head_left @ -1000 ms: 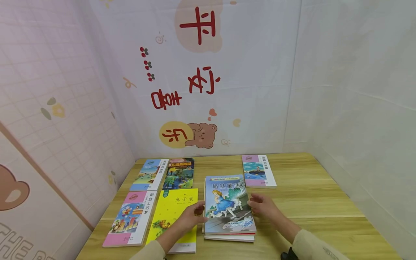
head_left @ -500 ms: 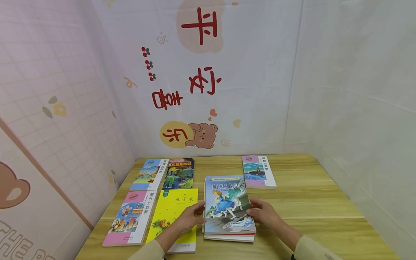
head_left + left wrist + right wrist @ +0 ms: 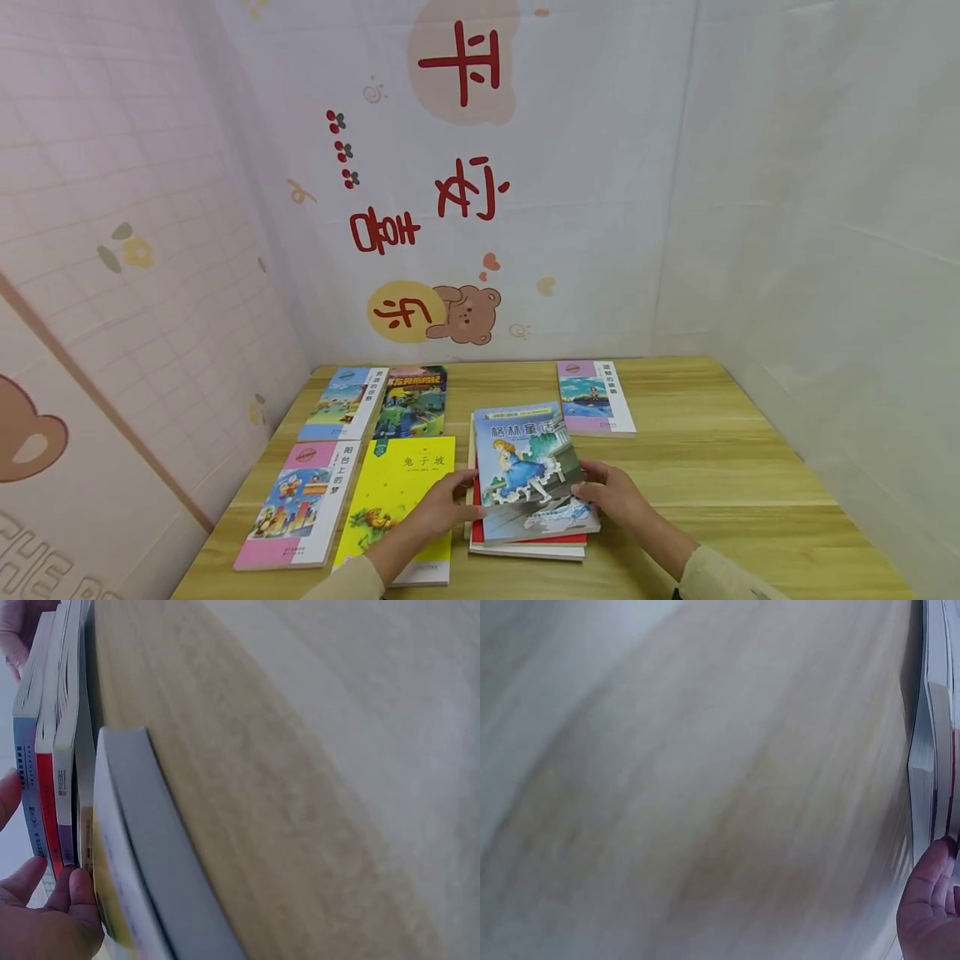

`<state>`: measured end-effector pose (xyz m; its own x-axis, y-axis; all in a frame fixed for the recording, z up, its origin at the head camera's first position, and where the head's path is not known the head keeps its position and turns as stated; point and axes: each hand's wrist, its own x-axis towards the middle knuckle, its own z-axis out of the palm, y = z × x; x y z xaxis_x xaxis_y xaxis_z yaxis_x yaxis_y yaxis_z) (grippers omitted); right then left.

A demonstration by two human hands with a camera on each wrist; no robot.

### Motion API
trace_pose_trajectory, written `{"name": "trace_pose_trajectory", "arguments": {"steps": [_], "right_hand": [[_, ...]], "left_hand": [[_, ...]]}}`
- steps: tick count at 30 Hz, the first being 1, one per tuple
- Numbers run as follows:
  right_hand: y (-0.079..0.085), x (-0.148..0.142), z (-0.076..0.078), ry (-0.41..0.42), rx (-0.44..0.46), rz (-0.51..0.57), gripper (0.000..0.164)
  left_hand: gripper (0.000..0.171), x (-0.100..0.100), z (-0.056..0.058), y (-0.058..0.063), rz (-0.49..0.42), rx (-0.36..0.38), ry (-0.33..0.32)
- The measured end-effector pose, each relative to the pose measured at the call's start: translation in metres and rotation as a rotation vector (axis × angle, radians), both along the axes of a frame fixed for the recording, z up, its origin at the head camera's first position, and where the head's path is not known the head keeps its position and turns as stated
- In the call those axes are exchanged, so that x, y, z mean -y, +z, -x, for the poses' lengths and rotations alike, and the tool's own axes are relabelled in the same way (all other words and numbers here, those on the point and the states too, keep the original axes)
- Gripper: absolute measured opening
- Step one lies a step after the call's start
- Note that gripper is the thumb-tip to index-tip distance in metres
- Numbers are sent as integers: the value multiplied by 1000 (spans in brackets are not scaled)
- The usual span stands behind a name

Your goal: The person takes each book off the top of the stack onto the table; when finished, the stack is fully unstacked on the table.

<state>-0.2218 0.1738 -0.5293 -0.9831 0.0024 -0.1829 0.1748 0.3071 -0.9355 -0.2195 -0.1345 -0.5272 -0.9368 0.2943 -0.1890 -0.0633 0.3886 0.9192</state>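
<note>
A blue picture-cover storybook (image 3: 525, 471) lies slanted on a short stack, showing a girl in a blue dress. My left hand (image 3: 448, 504) holds its left, spine side, thumb at the cover's edge. On the right, my right hand (image 3: 611, 492) pinches its lower right edge, thumb on top. Below it a red-covered book (image 3: 570, 540) and a white-edged book (image 3: 528, 551) show. In the left wrist view my fingers (image 3: 28, 877) curl at the blue and red spines. Stacked page edges (image 3: 922, 776) rise beside my right fingers in the right wrist view.
Left of the stack lies a yellow book (image 3: 408, 500), close to my left wrist. Farther left are a pink-and-white book (image 3: 296, 504), a blue-and-white book (image 3: 341, 404) and a dark green book (image 3: 411, 404). Another pink-and-white book (image 3: 596, 396) lies on the wooden table (image 3: 720, 467) behind.
The blue storybook has shifted and turned slightly on the stack, its lower end to the right, baring more red cover at left. My right hand has come onto its lower right edge.
</note>
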Motion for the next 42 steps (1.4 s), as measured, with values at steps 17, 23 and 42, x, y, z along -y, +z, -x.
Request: {"name": "trace_pose_trajectory", "arguments": {"steps": [17, 23, 42], "right_hand": [[2, -1, 1, 6, 52, 23, 48], [8, -4, 0, 46, 34, 163, 55], [21, -9, 4, -39, 43, 294, 52]], "left_hand": [[68, 4, -3, 4, -26, 27, -23], [68, 4, -3, 4, -32, 23, -30], [69, 5, -4, 0, 5, -10, -21]]}}
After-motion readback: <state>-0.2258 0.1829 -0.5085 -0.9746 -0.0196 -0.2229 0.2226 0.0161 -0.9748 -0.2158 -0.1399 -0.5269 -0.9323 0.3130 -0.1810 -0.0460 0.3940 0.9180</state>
